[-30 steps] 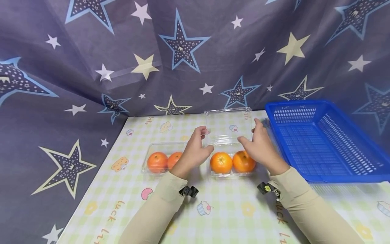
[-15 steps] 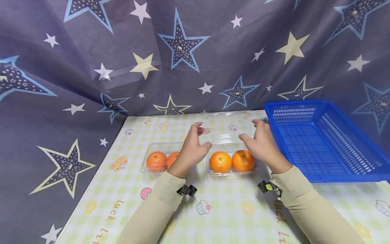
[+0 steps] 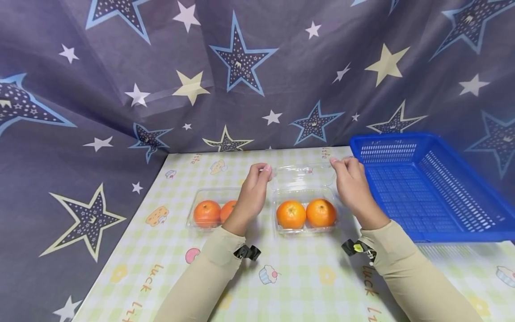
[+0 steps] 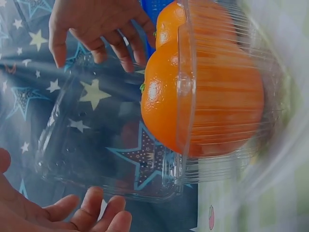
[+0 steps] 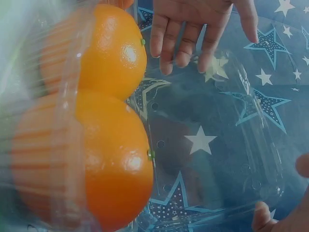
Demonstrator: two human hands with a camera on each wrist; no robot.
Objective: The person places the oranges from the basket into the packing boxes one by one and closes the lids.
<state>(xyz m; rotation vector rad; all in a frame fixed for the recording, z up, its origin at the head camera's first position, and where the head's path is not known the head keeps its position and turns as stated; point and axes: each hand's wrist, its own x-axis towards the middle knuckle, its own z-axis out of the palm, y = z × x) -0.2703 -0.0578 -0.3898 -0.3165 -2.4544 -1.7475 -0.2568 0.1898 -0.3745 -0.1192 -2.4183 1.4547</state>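
Note:
A clear plastic clamshell box [image 3: 306, 230] holds two oranges [image 3: 291, 214] side by side. Its hinged lid [image 3: 303, 176] is raised at the back. At the lid's left edge is my left hand [image 3: 251, 190], fingers extended along the side in the left wrist view. My right hand [image 3: 354, 190] is at the lid's right edge. Its fingers [image 4: 120, 48] hang loosely straight against or close to the plastic; exact contact is hard to tell. To the left sits a second clear box [image 3: 193, 197] with oranges [image 3: 207, 213], partly hidden by my left hand.
A blue plastic basket [image 3: 402, 197] stands right of the boxes, close to my right forearm. A checked cloth [image 3: 297, 286] covers the table. Behind hangs a dark curtain [image 3: 257, 112] with stars.
The lid first dropped back, and now appears shorter, tilted up toward me. Both thumbs moved away from the oranges to the lid's far corners. The boxes and basket stayed in place.

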